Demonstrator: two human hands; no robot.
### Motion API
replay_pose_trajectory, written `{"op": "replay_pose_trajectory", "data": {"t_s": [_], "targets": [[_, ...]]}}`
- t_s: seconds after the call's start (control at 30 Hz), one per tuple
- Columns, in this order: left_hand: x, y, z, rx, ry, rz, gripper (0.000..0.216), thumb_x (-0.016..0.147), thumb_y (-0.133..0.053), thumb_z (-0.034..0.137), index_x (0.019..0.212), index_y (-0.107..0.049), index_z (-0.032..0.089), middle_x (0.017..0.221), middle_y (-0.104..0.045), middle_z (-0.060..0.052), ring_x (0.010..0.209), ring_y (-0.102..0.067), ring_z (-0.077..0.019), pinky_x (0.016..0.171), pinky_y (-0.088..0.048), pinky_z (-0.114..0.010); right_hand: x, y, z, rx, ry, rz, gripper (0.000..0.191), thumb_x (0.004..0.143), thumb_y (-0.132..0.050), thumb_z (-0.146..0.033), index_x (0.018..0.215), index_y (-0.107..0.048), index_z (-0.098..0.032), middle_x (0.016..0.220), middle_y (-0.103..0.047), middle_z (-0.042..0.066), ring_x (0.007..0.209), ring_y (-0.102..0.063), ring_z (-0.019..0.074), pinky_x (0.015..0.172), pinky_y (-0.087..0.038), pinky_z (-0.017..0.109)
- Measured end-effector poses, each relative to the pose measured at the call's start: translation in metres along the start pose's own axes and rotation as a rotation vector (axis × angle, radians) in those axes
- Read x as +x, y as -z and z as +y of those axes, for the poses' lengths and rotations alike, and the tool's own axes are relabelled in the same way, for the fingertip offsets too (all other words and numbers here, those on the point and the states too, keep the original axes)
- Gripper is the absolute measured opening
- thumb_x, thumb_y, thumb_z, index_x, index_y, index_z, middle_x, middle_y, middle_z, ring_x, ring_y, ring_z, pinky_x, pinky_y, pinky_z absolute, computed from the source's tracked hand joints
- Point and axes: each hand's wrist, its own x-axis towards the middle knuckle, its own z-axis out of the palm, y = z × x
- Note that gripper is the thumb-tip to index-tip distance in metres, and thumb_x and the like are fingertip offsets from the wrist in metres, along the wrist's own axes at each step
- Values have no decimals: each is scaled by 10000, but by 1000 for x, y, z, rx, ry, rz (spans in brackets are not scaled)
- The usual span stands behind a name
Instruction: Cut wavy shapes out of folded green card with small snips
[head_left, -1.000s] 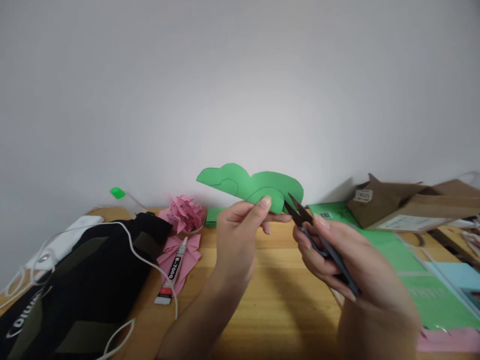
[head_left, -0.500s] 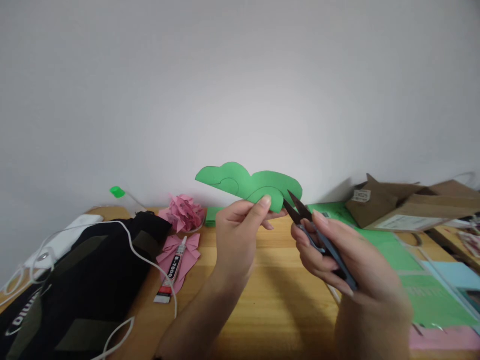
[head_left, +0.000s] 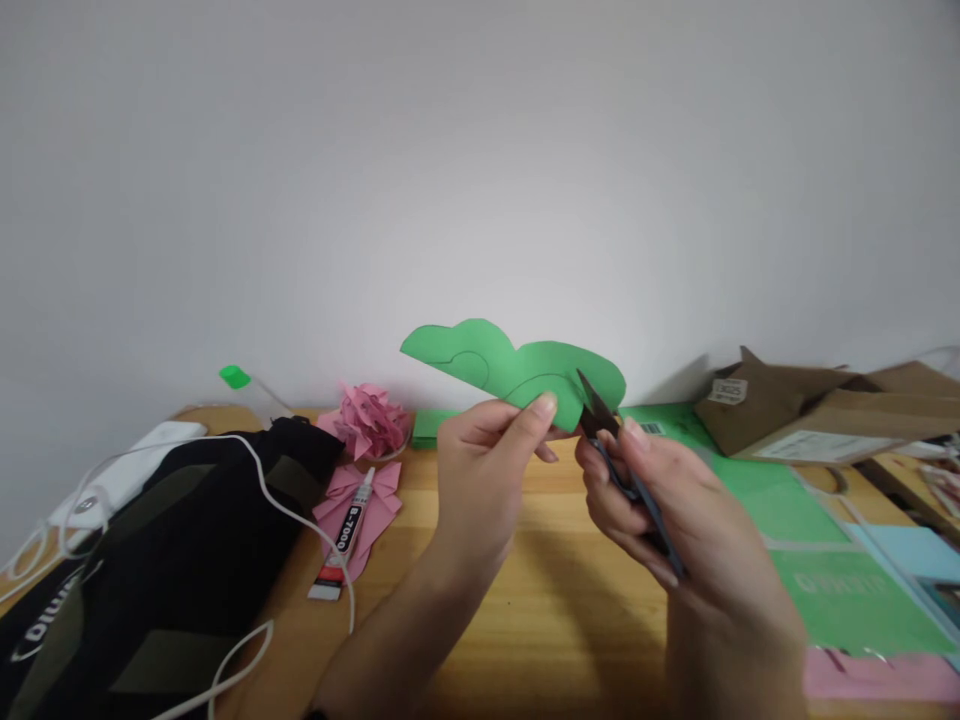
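My left hand [head_left: 491, 465] pinches a sheet of green paper [head_left: 551, 362] between thumb and fingers, above the wooden table. Its upper edge is wavy, and thin curved lines run across its face. My right hand [head_left: 675, 500] is wrapped round dark thread snips [head_left: 634, 485]. Their blades sit at the right part of the paper, with one blade in front of it and the other largely hidden. The blades look nearly closed on the paper near the curved line.
Left of my hands are a pink paper flower [head_left: 369, 420], a glue tube [head_left: 349, 530] on pink folded paper, a black cloth bag [head_left: 217, 540] and a white cable [head_left: 259, 470]. Rightward lie a cardboard box [head_left: 810, 405] and green sheets in plastic [head_left: 847, 590]. A wall [head_left: 480, 180] rises behind.
The blades of the snips have come together on the paper from a wider spread. The left hand and green paper have shifted slightly right; the right hand has moved slightly left.
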Motion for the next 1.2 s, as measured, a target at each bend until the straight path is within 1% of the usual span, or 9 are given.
{"op": "replay_pose_trajectory", "data": {"t_s": [0.13,0.33,0.53,0.73,0.9,1.03,1.2], "targets": [[-1,1,0,32,-25,7,314,787,-746,276,500,-644,198,503,-640,15,550,-630,-126,598,-451,-270,0,0,1,6,3,0,436,877,-589,-576,685,-537,-188,438,-314,-102,352,-146,35,292,-107,152],[-2,1,0,-10,-29,-9,315,796,-746,256,501,-647,204,514,-635,23,568,-615,-119,620,-445,-269,0,-1,1,61,0,-18,434,862,-608,-581,687,-535,-191,434,-299,-106,357,-126,35,305,-78,162],[-4,0,0,-17,-3,6,321,798,-743,275,505,-636,197,515,-615,22,561,-570,-113,625,-424,-275,1,-4,-1,98,-7,-27,429,844,-640,-570,674,-517,-196,432,-273,-113,352,-111,32,297,-69,160],[-3,0,-1,16,-8,11,334,794,-735,303,497,-617,205,513,-590,19,556,-551,-121,618,-414,-290,1,-4,0,86,-5,-18,428,858,-620,-569,672,-516,-197,433,-283,-110,345,-121,33,294,-77,161],[-2,0,0,12,-11,-3,334,798,-725,285,492,-616,204,516,-604,15,566,-566,-127,630,-423,-293,1,-3,0,97,9,-25,422,859,-629,-552,666,-525,-191,430,-276,-108,352,-121,33,294,-80,158],[-2,1,2,25,-30,-6,343,804,-720,266,486,-606,202,514,-610,17,567,-580,-125,634,-434,-287,1,-2,2,158,10,-44,389,884,-619,-517,693,-556,-184,446,-275,-106,377,-99,38,301,-62,160],[-1,2,2,52,-42,-19,371,808,-721,287,475,-583,202,489,-565,25,562,-585,-128,628,-431,-292,1,-1,3,179,13,-53,380,898,-612,-495,691,-566,-179,450,-285,-101,374,-97,34,299,-70,153]]}}
